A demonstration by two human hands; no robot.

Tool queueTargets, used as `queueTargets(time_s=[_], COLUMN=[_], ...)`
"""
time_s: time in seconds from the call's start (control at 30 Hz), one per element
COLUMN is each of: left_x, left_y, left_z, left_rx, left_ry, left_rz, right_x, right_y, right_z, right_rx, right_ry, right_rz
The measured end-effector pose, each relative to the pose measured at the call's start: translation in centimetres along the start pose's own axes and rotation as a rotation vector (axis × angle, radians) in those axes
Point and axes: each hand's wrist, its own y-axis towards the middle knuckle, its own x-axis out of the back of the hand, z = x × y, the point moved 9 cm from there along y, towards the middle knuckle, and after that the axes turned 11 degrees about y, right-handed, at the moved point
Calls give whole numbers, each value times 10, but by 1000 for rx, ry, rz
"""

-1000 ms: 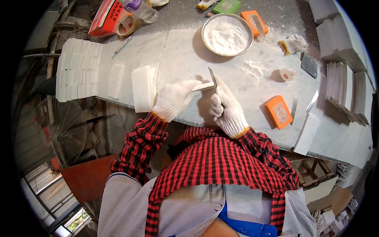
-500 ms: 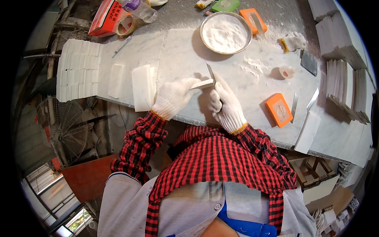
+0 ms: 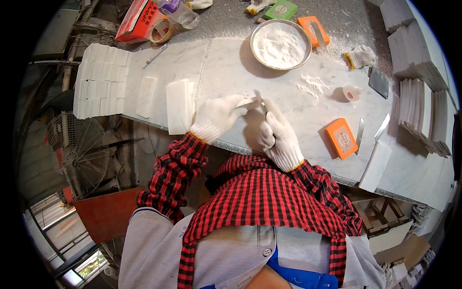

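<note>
My left hand (image 3: 219, 115), in a white knitted glove, is closed on one end of a thin white slab (image 3: 248, 102). In my gloved right hand (image 3: 280, 137) is a flat metal blade (image 3: 259, 98), pinched along the fingers. The blade meets the free end of the slab, a little above the marble tabletop (image 3: 226, 67). Close to my left hand lies a short stack of white slabs (image 3: 179, 106). Beyond both hands stands a round metal bowl (image 3: 308, 60) of white powder (image 3: 279, 44). Some loose powder (image 3: 312, 84) is scattered right of my right hand.
Stacked white pieces (image 3: 100, 82) line the left end, and more slabs (image 3: 415, 103) stand at the right. An orange box (image 3: 341, 138) lies beside a loose blade (image 3: 360, 135). A small cup (image 3: 351, 93), dark block (image 3: 378, 83), tape roll (image 3: 162, 31) and bottle (image 3: 183, 14) lie around.
The blade has tilted in my right hand, from pointing up and left to a shorter, foreshortened look at the slab's end. The whole view has shifted slightly.
</note>
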Motion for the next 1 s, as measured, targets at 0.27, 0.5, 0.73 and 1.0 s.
queueTargets(time_s=[0.27,0.5,0.73,1.0], left_x=[2,-11,1,-6], left_y=[0,4,9,10], left_z=[-7,-5,-11,-5], left_rx=[-187,-531,-482,-495], left_ry=[-46,21,52,192], left_rz=[-7,10,33,-66], right_x=[-5,12,-44,-74], right_y=[-19,-51,-12,21], right_z=[58,92,100,75], right_rx=[216,16,327,247], right_ry=[-92,-928,-1732,-1971], right_rz=[71,-145,6,180])
